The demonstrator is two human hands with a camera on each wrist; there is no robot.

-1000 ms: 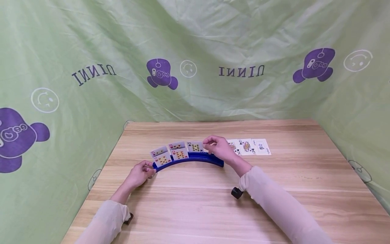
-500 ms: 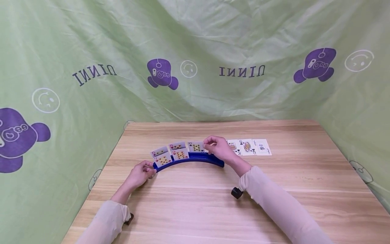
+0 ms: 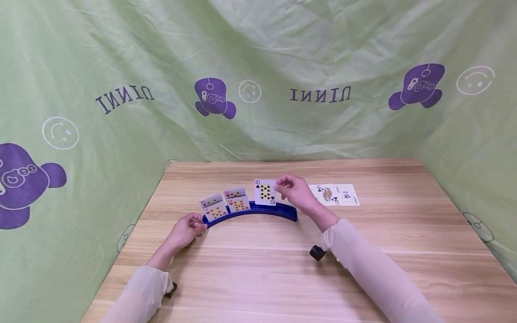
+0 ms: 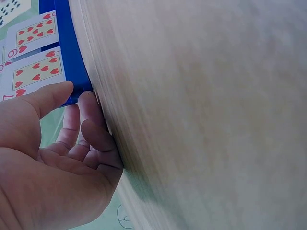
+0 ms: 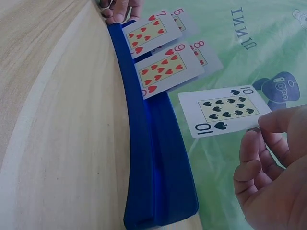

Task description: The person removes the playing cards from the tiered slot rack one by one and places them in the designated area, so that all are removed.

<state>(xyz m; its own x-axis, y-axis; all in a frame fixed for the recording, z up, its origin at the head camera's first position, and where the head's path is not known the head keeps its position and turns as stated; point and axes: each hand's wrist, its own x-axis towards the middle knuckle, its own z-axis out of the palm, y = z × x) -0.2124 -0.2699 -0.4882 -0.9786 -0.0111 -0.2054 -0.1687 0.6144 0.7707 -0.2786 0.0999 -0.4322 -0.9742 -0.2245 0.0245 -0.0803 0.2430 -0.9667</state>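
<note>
A curved blue card holder (image 3: pixel 278 210) stands on the table, its left end pinched between the thumb and a finger of my left hand (image 3: pixel 186 230). At that end it bears a seven of hearts (image 5: pixel 152 33) and a nine of hearts (image 5: pixel 163 71) in front. Behind them are a five (image 5: pixel 181 20) and an eight of hearts (image 5: pixel 201 56), both partly hidden. My right hand (image 3: pixel 296 193) pinches a ten of spades (image 5: pixel 228 111) by its edge. In the right wrist view this card is out of the holder, with a gap between them.
On the table right of the holder lie a queen (image 3: pixel 327 194) and a joker (image 3: pixel 348 194), face up; another card beside them is mostly behind my right hand. A green printed cloth (image 3: pixel 258 130) hangs around the wooden table (image 3: pixel 250 278).
My right hand has moved slightly up and right, lifting the ten of spades, which now faces me more upright. My left hand has stayed on the holder's end.
</note>
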